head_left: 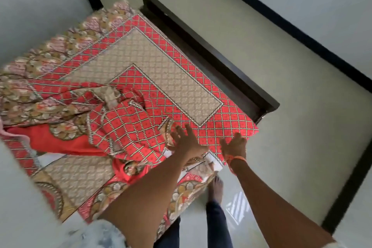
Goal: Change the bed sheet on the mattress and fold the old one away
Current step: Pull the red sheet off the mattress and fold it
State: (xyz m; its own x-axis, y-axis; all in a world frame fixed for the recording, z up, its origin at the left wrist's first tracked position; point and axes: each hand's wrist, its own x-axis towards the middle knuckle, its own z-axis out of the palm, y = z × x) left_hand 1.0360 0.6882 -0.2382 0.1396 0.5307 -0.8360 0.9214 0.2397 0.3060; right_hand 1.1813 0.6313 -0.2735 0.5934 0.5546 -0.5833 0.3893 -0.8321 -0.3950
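Head view, tilted, looking down at the near right corner of the bed.

Sheets: two patterns counted. One red lattice sheet (161,66) with beige inner panels lies spread flat over the mattress, smooth out to the far and right edges. A bunched heap (122,127) of the same red lattice cloth sits on top, left of centre, near the hands; whether it is a separate piece or a folded-back part of the spread sheet cannot be told. One floral sheet (66,46), gold and pink motifs, shows along the far left edge and again hanging over the near edge toward the floor.

Hands: two, both bare, both reaching onto the near right corner of the mattress. Left hand (186,141) has fingers spread wide, palm down, touching the lattice cloth just beside the heap; nothing gripped. Right hand (234,145) lies flat with fingers extended on the corner edge, pressing the cloth, nothing gripped. One orange thread band (237,160) on the right wrist.

Bed frame (211,52): one dark rail visible along the right side, apart from the mattress edge.

Floor (302,127): pale tile. One bare foot (216,187) visible near the bed corner.
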